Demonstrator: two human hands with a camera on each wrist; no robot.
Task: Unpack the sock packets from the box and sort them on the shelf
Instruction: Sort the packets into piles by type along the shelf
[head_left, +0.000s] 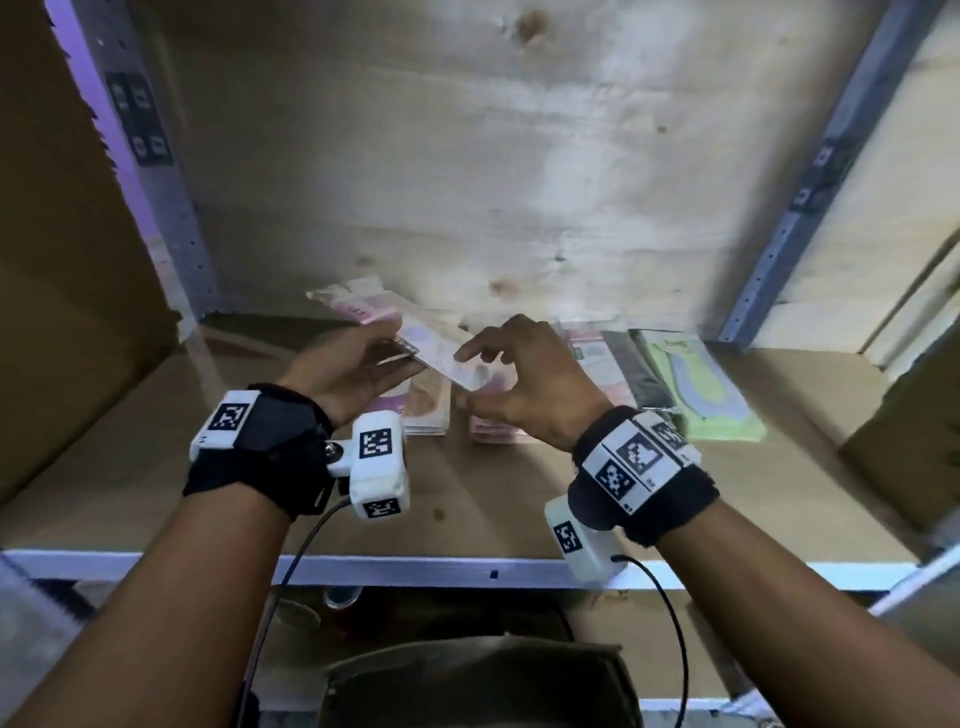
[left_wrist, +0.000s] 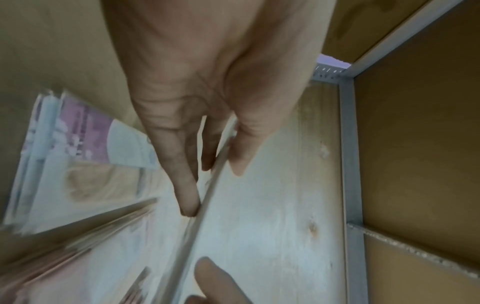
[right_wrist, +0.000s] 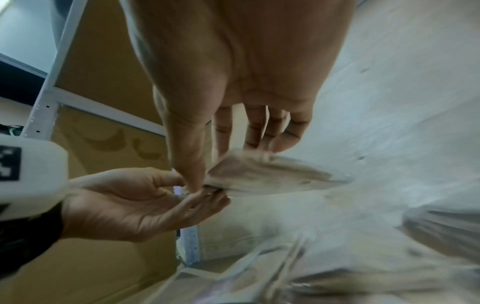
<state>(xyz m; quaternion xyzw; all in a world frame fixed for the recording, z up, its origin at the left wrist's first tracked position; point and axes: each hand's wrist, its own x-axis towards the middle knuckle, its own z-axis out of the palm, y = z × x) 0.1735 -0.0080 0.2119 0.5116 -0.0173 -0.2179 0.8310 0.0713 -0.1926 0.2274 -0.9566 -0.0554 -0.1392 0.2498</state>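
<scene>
Both hands are over the wooden shelf (head_left: 467, 499), sharing a thin bundle of pale pink sock packets (head_left: 447, 358). My left hand (head_left: 400, 348) pinches the bundle's near end between thumb and fingers; the left wrist view shows that hand (left_wrist: 215, 185) on the packet edge (left_wrist: 205, 203). My right hand (head_left: 467, 379) curls over the other end, thumb underneath. In the right wrist view this hand (right_wrist: 226, 164) holds the blurred bundle (right_wrist: 267, 176) above the shelf. Under the hands lie two pink stacks (head_left: 426, 410) (head_left: 493, 434).
Further right on the shelf lie pink packets (head_left: 587, 358), a black packet (head_left: 634, 374) and a green packet (head_left: 701, 384). Metal uprights (head_left: 171, 208) (head_left: 800, 208) frame the bay, with cardboard (head_left: 67, 312) at the left. The white front rail (head_left: 415, 566) runs below my wrists.
</scene>
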